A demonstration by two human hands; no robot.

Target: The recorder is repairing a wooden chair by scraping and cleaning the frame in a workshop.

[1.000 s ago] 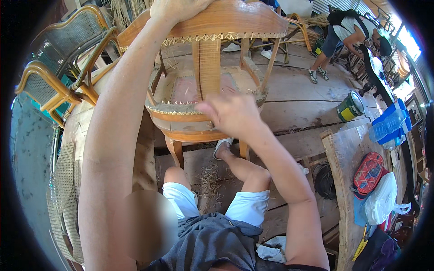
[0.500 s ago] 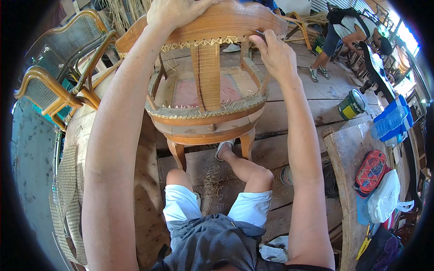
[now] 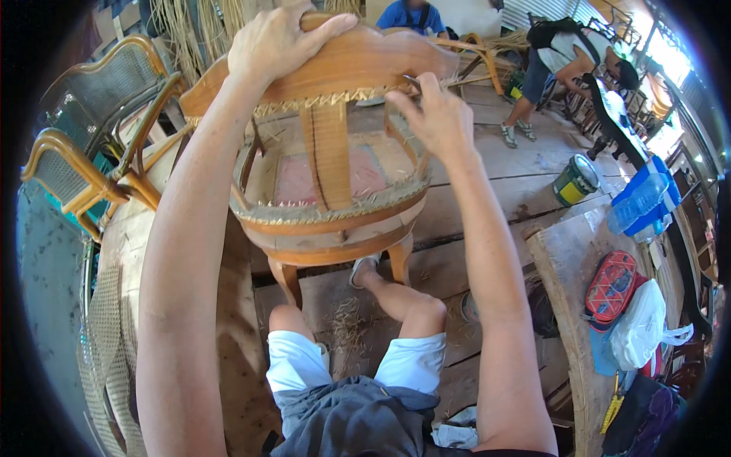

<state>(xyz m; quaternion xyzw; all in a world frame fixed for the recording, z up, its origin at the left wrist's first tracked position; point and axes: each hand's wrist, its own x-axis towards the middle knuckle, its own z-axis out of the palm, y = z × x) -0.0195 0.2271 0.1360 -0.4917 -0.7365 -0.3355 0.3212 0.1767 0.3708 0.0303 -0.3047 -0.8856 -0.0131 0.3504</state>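
In the head view, a wooden chair (image 3: pixel 326 164) stood in front of the wearer, its back turned toward them and its seat beyond. The left hand (image 3: pixel 278 46) grasped the chair's top rail (image 3: pixel 343 65) from above, its thumb lying along the wood and its fingertips hidden. The right hand (image 3: pixel 438 122) was at the right part of the same rail, its thumb and forefinger closed on a thin dark tool (image 3: pixel 412 81) — too small to tell what kind. A row of pale criss-cross strands (image 3: pixel 304 104) ran along the rail's lower edge, near the tool.

The wearer's knees were just on the near side of the chair, with one sandalled foot (image 3: pixel 364 266) by its legs, and straw scraps (image 3: pixel 346 324) were scattered on the floor before it. Left of the chair was a cane armchair (image 3: pixel 76 179); nearer the wearer on that side hung a piece of woven mesh (image 3: pixel 99 358).

To the right of the chair stood a green bucket (image 3: pixel 575 181), and nearer, a plank bench (image 3: pixel 563 266) held a red bag (image 3: pixel 611 286), a white plastic bag (image 3: pixel 638 324) and a clear bottle (image 3: pixel 638 204). Beyond the chair — farther right — a person (image 3: pixel 567 57) bent forward, and another in a blue shirt (image 3: pixel 403 17) was behind its top rail.
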